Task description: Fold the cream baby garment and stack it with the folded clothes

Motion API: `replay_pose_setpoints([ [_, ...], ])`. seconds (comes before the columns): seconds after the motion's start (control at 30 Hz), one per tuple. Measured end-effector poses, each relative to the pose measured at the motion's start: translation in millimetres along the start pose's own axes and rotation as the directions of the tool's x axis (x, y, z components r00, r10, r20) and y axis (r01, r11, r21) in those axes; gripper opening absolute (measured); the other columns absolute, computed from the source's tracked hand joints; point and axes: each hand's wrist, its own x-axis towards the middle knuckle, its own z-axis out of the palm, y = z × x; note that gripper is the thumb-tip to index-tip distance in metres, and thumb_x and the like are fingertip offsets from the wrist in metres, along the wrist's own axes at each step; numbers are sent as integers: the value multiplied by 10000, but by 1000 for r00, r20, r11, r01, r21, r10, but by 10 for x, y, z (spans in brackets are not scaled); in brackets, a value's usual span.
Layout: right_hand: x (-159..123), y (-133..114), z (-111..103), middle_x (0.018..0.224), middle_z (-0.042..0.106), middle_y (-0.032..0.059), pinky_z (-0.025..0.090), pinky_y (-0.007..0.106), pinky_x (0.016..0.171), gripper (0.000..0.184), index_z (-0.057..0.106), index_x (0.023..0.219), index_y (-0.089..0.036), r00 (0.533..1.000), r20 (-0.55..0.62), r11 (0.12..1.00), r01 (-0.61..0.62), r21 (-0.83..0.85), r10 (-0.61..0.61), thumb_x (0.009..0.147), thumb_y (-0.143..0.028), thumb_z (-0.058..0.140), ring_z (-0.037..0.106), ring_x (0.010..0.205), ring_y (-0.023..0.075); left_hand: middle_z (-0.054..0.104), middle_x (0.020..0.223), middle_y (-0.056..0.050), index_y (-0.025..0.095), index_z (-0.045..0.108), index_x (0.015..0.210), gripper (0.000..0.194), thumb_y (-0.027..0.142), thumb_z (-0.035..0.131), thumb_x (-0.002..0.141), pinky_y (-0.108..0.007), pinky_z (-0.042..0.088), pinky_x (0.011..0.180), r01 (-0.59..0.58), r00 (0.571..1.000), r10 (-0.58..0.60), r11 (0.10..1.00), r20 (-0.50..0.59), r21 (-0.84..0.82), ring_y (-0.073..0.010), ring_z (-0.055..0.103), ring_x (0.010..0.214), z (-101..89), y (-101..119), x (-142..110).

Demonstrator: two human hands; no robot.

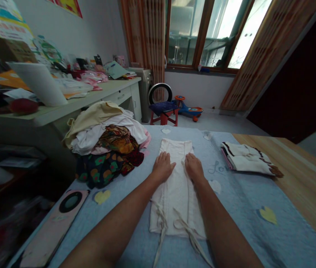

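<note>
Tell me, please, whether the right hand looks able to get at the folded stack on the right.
Probably yes: the right hand is at the white garment's edge, and only flat blue cloth shows between it and the folded stack.

The single view looks from the wearer's head, forward and down. The blue cloth (230, 216) lies near — the window (185, 35) far beyond.

Matt cloth garment (178, 190) (crinkled), wood tabletop (300, 171)

White glare from brown wood-framed glass window (205, 33) beyond right hand (194, 167). Dim indoors. Far left of hand: dark, blurry, stretched.
</note>
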Motion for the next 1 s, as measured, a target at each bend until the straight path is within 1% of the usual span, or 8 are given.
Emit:
replay_pose_setpoints([
  [0.1, -12, -12, 29, 1531, 375, 151, 267, 418, 1127, 455, 462, 1394, -111, 999, 52, 1000, -2, -18, 3, 994, -285, 335, 326, 1412, 242, 277, 1569, -201, 95, 337, 1479, 658, 508, 376, 967, -447, 230, 1169, -4, 1000, 4, 1000, 2, 22, -324, 224, 1463, 80, 21, 4],
  [0.17, -14, -24, 23, 1578, 287, 130, 228, 454, 1148, 516, 378, 1465, -121, 994, 104, 999, -8, -31, 11, 1001, -336, 309, 250, 1453, 247, 268, 1576, -189, 130, 350, 1479, 641, 507, 382, 962, -459, 225, 1165, -13, 1000, 13, 999, -12, 31, -329, 215, 1465, 113, 19, -7],
  [0.3, -16, -50, 3, 1608, 194, 101, 184, 501, 1159, 579, 294, 1517, -145, 984, 176, 999, -8, -54, 17, 1001, -406, 265, 174, 1481, 245, 285, 1576, -160, 184, 379, 1471, 617, 510, 406, 948, -483, 227, 1155, -28, 998, 30, 999, -51, 40, -336, 218, 1461, 158, 7, -26],
  [0.4, -13, -57, 9, 1611, 183, 95, 172, 507, 1162, 598, 279, 1522, -133, 984, 175, 998, -9, -56, 19, 997, -420, 258, 166, 1482, 245, 299, 1571, -149, 207, 399, 1461, 608, 513, 428, 936, -495, 228, 1149, -32, 996, 35, 999, -80, 39, -346, 219, 1458, 172, 7, -30],
  [0.53, -3, -52, 25, 1611, 182, 85, 164, 511, 1164, 603, 275, 1523, -134, 983, 179, 999, -23, -43, 30, 993, -422, 261, 161, 1483, 242, 318, 1561, -151, 212, 427, 1441, 584, 491, 457, 930, -510, 225, 1147, -39, 996, 41, 999, -84, 33, -359, 232, 1451, 159, 13, -30],
  [0.67, 7, -50, 20, 1611, 180, 102, 163, 508, 1163, 600, 282, 1521, -140, 983, 179, 999, -28, -30, 33, 992, -422, 266, 163, 1483, 241, 324, 1556, -162, 211, 446, 1424, 552, 455, 473, 930, -533, 205, 1151, -73, 992, 76, 997, -106, 27, -362, 233, 1449, 166, 13, -22],
  [0.8, 20, -49, 22, 1611, 175, 128, 170, 498, 1159, 602, 303, 1512, -133, 983, 174, 998, -49, -34, 54, 983, -421, 301, 163, 1483, 251, 339, 1547, -160, 217, 450, 1418, 544, 444, 483, 924, -554, 229, 1138, -101, 987, 103, 995, -127, 26, -365, 238, 1445, 198, 1, -4],
  [1.0, 21, -28, 56, 1603, 205, 137, 166, 489, 1158, 595, 299, 1512, -139, 985, 165, 999, -50, -15, 52, 985, -415, 311, 185, 1476, 250, 378, 1527, -145, 217, 462, 1404, 536, 433, 503, 915, -526, 258, 1133, -122, 983, 124, 992, -132, 23, -356, 264, 1436, 188, -16, 6],
])
